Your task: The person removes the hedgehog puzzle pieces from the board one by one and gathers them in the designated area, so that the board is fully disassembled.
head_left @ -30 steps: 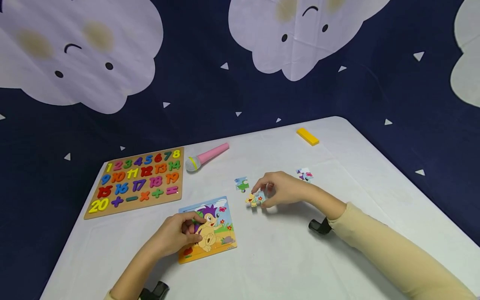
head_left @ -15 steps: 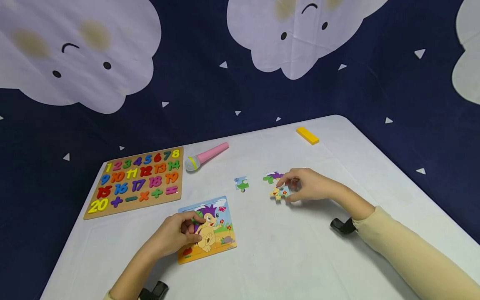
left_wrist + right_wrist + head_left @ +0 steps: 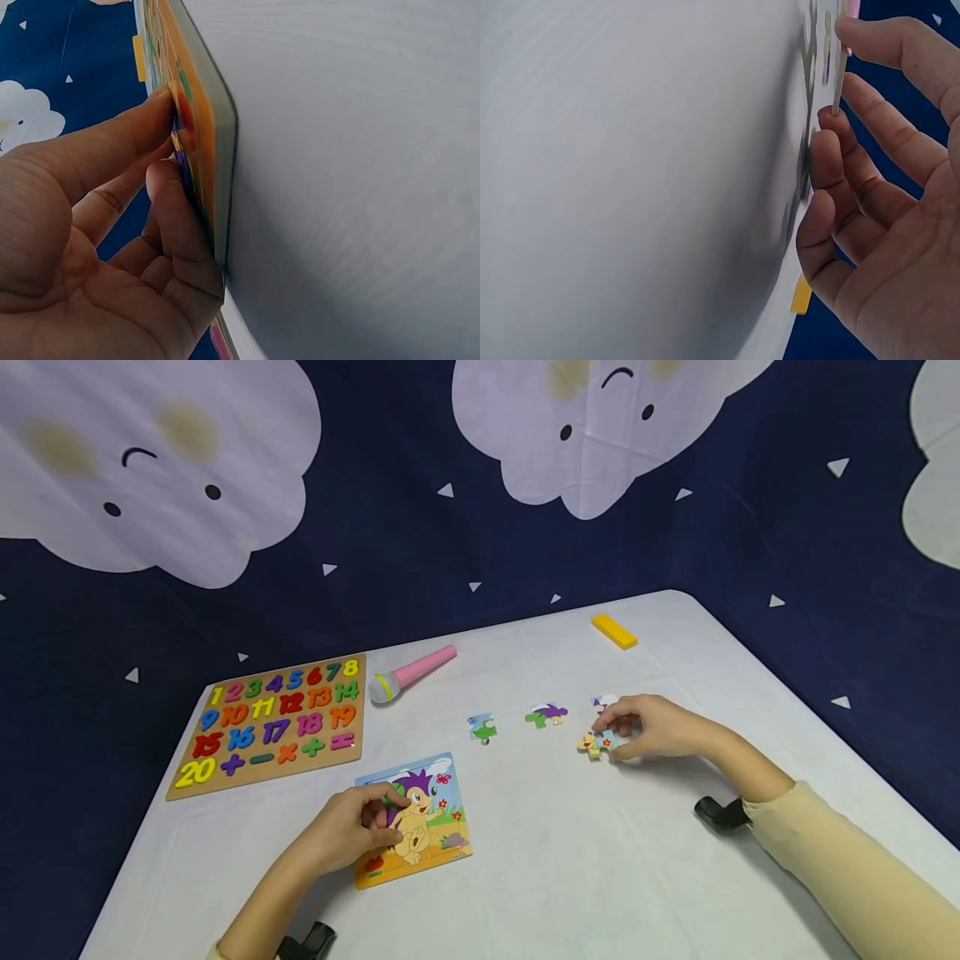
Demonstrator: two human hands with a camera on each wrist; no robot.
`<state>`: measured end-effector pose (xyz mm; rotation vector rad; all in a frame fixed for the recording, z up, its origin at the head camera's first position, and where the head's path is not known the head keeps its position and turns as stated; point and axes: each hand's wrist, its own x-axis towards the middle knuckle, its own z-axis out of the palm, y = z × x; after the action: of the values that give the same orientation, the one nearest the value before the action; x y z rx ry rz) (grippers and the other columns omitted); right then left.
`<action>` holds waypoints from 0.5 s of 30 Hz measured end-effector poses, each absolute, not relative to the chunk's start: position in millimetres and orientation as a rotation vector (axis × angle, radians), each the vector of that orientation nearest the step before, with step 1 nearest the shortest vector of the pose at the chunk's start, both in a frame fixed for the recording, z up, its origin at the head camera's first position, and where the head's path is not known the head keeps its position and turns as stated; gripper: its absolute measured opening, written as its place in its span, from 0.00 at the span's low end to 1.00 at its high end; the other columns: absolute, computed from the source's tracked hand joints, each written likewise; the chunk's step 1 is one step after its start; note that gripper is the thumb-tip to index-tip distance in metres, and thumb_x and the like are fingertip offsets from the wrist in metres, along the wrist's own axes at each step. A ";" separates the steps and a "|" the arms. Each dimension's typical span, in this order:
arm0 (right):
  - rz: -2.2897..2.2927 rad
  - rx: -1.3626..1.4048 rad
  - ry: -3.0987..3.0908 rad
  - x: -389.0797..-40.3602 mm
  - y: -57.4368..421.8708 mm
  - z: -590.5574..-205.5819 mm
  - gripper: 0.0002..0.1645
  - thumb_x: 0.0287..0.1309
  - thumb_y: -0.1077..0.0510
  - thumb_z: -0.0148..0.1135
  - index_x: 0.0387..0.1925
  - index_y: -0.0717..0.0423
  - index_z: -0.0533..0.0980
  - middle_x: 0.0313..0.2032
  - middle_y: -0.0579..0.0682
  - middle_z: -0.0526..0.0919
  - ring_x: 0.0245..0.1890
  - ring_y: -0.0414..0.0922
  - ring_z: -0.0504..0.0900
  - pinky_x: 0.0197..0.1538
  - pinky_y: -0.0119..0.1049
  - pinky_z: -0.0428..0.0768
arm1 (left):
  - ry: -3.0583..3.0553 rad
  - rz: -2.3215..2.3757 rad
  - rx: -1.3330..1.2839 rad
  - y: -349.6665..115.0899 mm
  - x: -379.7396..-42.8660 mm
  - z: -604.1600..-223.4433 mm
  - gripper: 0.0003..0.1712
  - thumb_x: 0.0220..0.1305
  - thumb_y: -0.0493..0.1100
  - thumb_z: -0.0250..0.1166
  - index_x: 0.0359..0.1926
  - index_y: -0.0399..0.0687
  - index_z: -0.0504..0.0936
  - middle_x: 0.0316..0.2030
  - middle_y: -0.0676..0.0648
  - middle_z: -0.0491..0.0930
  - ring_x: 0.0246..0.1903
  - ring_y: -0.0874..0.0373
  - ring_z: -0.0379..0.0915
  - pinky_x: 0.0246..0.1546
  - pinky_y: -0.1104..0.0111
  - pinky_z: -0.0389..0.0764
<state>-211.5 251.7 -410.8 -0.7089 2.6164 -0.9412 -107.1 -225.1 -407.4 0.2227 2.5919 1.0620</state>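
In the head view my left hand (image 3: 347,828) rests on a square hedgehog jigsaw board (image 3: 423,847) lying on the table. Its thumb and index tip touch the picture, and the left wrist view shows the other fingers curled against the board's face (image 3: 199,97). My right hand (image 3: 660,727) pinches a jigsaw piece (image 3: 588,743) with a yellow face and a red flower, seen edge-on as a thin piece (image 3: 840,82) in the right wrist view. Behind that hand a blue and purple piece (image 3: 602,702) is partly hidden.
A green and purple piece (image 3: 546,716) and a blue and green piece (image 3: 482,727) lie beyond the board. Further off are a number board (image 3: 262,756), a pink toy microphone (image 3: 416,671) and a yellow block (image 3: 615,632) on the white tabletop (image 3: 540,885).
My right hand has moved to the right with the jigsaw piece, uncovering the green and purple piece and overlapping the blue and purple one. My left hand and the board have stayed put.
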 end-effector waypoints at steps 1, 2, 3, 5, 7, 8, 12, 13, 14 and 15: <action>-0.939 -0.700 2.620 -211.3 254.3 -411.0 0.23 0.54 0.54 0.83 0.52 0.51 0.88 0.46 0.46 0.88 0.44 0.41 0.81 0.50 0.31 0.82 | 2.593 1.061 0.221 -225.0 -107.1 -407.4 0.19 0.60 0.35 0.80 0.51 0.51 0.89 0.27 0.49 0.73 0.29 0.55 0.68 0.25 0.72 0.66; -0.937 -0.682 2.623 -211.2 257.1 -411.2 0.23 0.53 0.54 0.83 0.51 0.51 0.88 0.46 0.45 0.88 0.44 0.41 0.81 0.49 0.30 0.81 | 2.593 1.061 0.218 -225.0 -107.0 -407.4 0.19 0.60 0.35 0.80 0.51 0.51 0.89 0.27 0.49 0.73 0.29 0.55 0.68 0.25 0.72 0.66; -0.933 -0.674 2.627 -211.0 259.7 -411.4 0.23 0.53 0.54 0.84 0.51 0.51 0.88 0.46 0.45 0.88 0.44 0.40 0.81 0.49 0.29 0.81 | 2.594 1.061 0.216 -225.0 -107.0 -407.5 0.19 0.60 0.35 0.80 0.51 0.51 0.89 0.27 0.49 0.73 0.29 0.55 0.68 0.25 0.72 0.66; -0.929 -0.654 2.633 -210.5 264.5 -411.5 0.23 0.53 0.54 0.84 0.51 0.51 0.88 0.45 0.44 0.88 0.43 0.40 0.81 0.49 0.29 0.80 | 2.595 1.061 0.215 -225.0 -107.1 -407.7 0.19 0.60 0.35 0.81 0.51 0.51 0.90 0.27 0.49 0.73 0.29 0.55 0.68 0.25 0.72 0.65; -0.925 -0.635 2.636 -210.1 268.9 -411.6 0.23 0.52 0.53 0.84 0.50 0.51 0.88 0.45 0.44 0.89 0.44 0.39 0.82 0.49 0.28 0.80 | 2.596 1.062 0.217 -225.2 -107.3 -408.0 0.19 0.60 0.35 0.81 0.51 0.51 0.90 0.27 0.49 0.73 0.29 0.55 0.68 0.25 0.72 0.65; -0.925 -0.630 2.636 -209.7 270.8 -411.5 0.23 0.52 0.53 0.84 0.51 0.51 0.88 0.45 0.44 0.89 0.44 0.39 0.82 0.48 0.28 0.79 | 2.595 1.064 0.220 -225.3 -107.4 -408.2 0.19 0.60 0.35 0.81 0.51 0.51 0.90 0.27 0.49 0.73 0.29 0.55 0.68 0.25 0.72 0.65; -0.930 -0.616 2.631 -208.4 277.3 -411.4 0.23 0.53 0.53 0.84 0.51 0.51 0.88 0.47 0.45 0.89 0.45 0.40 0.82 0.49 0.29 0.79 | 2.593 1.068 0.227 -225.5 -107.5 -408.3 0.19 0.60 0.35 0.81 0.51 0.51 0.90 0.27 0.49 0.73 0.29 0.55 0.68 0.25 0.72 0.66; -0.934 -0.616 2.628 -208.1 278.6 -411.4 0.23 0.53 0.53 0.84 0.52 0.51 0.88 0.48 0.45 0.89 0.45 0.40 0.82 0.50 0.29 0.79 | 2.593 1.068 0.229 -225.5 -107.5 -408.3 0.19 0.60 0.35 0.81 0.51 0.51 0.90 0.27 0.49 0.73 0.29 0.55 0.68 0.25 0.72 0.66; -0.937 -0.614 2.626 -207.8 279.8 -411.5 0.23 0.53 0.52 0.84 0.52 0.51 0.88 0.49 0.45 0.89 0.46 0.41 0.82 0.50 0.28 0.79 | 2.593 1.068 0.229 -225.5 -107.5 -408.2 0.19 0.60 0.35 0.81 0.51 0.51 0.90 0.28 0.49 0.73 0.29 0.55 0.68 0.25 0.72 0.66; -0.938 -0.613 2.624 -207.5 281.0 -411.6 0.24 0.53 0.52 0.84 0.52 0.50 0.88 0.50 0.45 0.89 0.47 0.41 0.83 0.51 0.28 0.80 | 2.593 1.068 0.229 -225.4 -107.5 -408.1 0.19 0.60 0.35 0.81 0.51 0.51 0.90 0.28 0.49 0.73 0.29 0.55 0.68 0.25 0.72 0.66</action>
<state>-207.5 281.0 -411.6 -0.6131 2.6237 -0.9383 -107.5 -225.4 -408.1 0.2286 2.5932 1.0678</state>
